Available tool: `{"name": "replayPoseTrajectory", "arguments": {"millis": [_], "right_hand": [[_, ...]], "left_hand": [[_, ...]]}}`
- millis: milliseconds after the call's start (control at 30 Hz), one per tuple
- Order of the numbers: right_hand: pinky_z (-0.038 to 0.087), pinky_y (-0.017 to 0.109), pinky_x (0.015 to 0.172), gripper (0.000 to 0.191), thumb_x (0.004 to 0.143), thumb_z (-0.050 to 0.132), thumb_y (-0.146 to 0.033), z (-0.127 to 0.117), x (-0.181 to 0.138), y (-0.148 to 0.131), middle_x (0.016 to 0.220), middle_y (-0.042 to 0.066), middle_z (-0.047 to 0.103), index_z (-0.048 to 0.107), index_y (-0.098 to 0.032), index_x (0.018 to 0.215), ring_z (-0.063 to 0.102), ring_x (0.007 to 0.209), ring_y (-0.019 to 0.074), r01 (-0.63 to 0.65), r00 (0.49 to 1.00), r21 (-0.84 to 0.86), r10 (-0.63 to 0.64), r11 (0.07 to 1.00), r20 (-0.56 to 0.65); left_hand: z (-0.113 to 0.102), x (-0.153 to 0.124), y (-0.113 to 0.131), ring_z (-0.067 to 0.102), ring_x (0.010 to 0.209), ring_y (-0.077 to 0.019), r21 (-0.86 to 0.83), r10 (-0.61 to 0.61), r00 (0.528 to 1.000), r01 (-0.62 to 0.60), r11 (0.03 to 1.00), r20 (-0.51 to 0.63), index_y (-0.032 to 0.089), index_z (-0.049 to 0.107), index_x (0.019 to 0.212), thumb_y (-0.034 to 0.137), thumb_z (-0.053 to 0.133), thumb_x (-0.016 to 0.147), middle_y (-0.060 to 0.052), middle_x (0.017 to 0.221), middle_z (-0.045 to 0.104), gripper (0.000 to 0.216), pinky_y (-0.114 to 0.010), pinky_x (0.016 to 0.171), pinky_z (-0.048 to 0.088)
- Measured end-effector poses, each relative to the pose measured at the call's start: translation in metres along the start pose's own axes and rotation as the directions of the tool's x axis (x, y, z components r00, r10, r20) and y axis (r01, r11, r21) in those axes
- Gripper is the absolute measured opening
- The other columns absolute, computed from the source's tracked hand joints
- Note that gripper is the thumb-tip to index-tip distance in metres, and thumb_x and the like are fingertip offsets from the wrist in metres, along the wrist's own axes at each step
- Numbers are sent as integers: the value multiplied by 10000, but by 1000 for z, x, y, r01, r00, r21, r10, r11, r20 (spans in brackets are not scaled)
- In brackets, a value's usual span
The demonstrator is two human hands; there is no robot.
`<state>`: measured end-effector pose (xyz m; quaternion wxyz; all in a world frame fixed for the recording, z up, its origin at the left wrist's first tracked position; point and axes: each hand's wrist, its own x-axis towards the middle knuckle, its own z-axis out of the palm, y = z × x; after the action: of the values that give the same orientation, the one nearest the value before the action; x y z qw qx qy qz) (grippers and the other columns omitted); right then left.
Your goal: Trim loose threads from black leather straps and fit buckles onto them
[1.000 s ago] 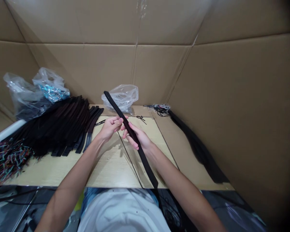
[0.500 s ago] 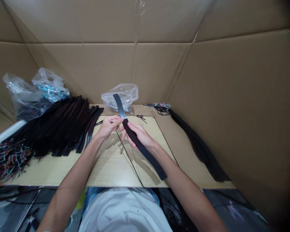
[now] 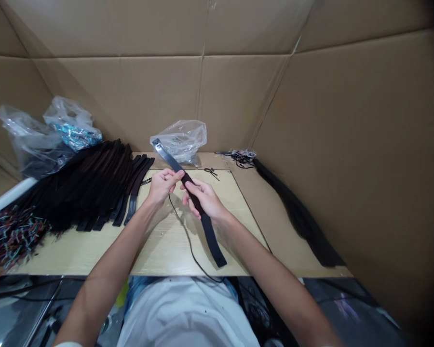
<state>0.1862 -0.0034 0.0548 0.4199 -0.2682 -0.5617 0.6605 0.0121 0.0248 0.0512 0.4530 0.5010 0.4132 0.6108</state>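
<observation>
A long, dark, slightly curved strip (image 3: pixel 210 238) slants across the middle of the view, with a glossy upper end and a brown-black matte middle. My left hand (image 3: pixel 163 185) pinches it just below the glossy part, thumb on top. Lower down, my right hand (image 3: pixel 205 198) grips the same strip, thumb on its face and fingers beneath. From near my left hand a thin black cord (image 3: pixel 188 236) runs down over the table's front edge. Where the cord's upper end goes is hidden by the hands.
At left lies a big pile of dark strips (image 3: pixel 90 188) with colourful wire ends (image 3: pixel 14 236). Plastic bags (image 3: pixel 32 144) rest behind it; another clear bag (image 3: pixel 183 140) stands at the back. Dark strips (image 3: pixel 296 207) lie along the right cardboard wall (image 3: pixel 365 144). A small black tie (image 3: pixel 211 172) sits near the back.
The strip has turned in my hands: its upper end swung left and its lower end moved left too. The cord, straight before, now hangs in a slack curve.
</observation>
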Motion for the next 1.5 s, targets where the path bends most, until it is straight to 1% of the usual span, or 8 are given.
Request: {"name": "replayPoseTrajectory", "arguments": {"millis": [133, 333, 567, 767, 933, 1167, 1300, 1500], "right_hand": [[305, 196, 281, 487, 979, 696, -639, -8, 2, -6, 787, 57, 793, 662, -162, 1067, 485, 329, 76, -38, 999, 117, 35, 992, 27], [223, 188, 266, 394, 1108, 511, -551, -12, 2, -5, 681, -28, 724, 657, -185, 1086, 298, 266, 46, -170, 978, 264, 129, 949, 167], [281, 174, 298, 486, 981, 725, -638, -5, 5, 2, 747, -50, 656, 668, -163, 1069, 395, 354, 38, -100, 987, 222, 68, 970, 146], [382, 204, 320, 540, 1003, 667, -687, -5, 3, 4, 807, 8, 739, 671, -160, 1121, 494, 387, 77, 39, 992, 120, -53, 992, 111], [339, 212, 305, 558, 1061, 528, -703, -2, -3, -1, 721, 29, 754, 664, -162, 1043, 433, 332, 84, -64, 973, 155, 27, 986, 230], [254, 152, 329, 474, 995, 708, -627, 8, -4, 3, 636, -61, 609, 689, -161, 1080, 346, 359, 38, -84, 995, 223, 69, 971, 74], [242, 160, 307, 476, 1062, 606, -613, 3, -3, 1, 696, -26, 661, 701, -147, 1083, 325, 348, 33, -79, 995, 263, 58, 961, 87], [205, 174, 274, 521, 1122, 440, -647, -2, -2, -6, 791, -12, 703, 661, -175, 1098, 289, 310, 27, -247, 938, 294, 152, 923, 310]], "left_hand": [[-2, 0, 4, 301, 469, -50, -10, -13, 995, 14, 1000, 100, 162, 717, 788, 667, 988, 639, 67, 513, 468, 592, -244, 505, 153], [-4, -3, 9, 266, 506, -43, -36, -20, 964, 30, 999, 266, 132, 802, 1128, 656, 912, 782, 56, 597, 486, 638, -243, 520, 137], [-5, -1, 3, 266, 454, -44, 8, 51, 995, -52, 999, 89, 166, 653, 702, 648, 985, 660, 92, 459, 399, 587, -227, 494, 179], [-12, 3, 0, 332, 467, -47, -21, -14, 979, 18, 1000, 204, 141, 756, 874, 606, 977, 711, 74, 515, 479, 539, -213, 485, 186], [-8, -2, 6, 365, 471, -57, -87, -68, 927, 107, 990, 369, 127, 788, 1017, 676, 921, 759, 77, 532, 467, 621, -212, 497, 230], [-8, 2, -1, 311, 447, -41, -36, 36, 996, -33, 999, 76, 159, 620, 651, 663, 983, 662, 77, 459, 421, 621, -222, 506, 183], [-8, 2, 1, 322, 461, -47, -36, 33, 990, -28, 999, 139, 148, 735, 808, 615, 978, 705, 83, 490, 439, 536, -220, 506, 194], [-6, -4, 5, 357, 442, -62, -118, -40, 957, 77, 990, 286, 143, 786, 1072, 667, 926, 756, 96, 521, 432, 627, -221, 477, 271]]}}
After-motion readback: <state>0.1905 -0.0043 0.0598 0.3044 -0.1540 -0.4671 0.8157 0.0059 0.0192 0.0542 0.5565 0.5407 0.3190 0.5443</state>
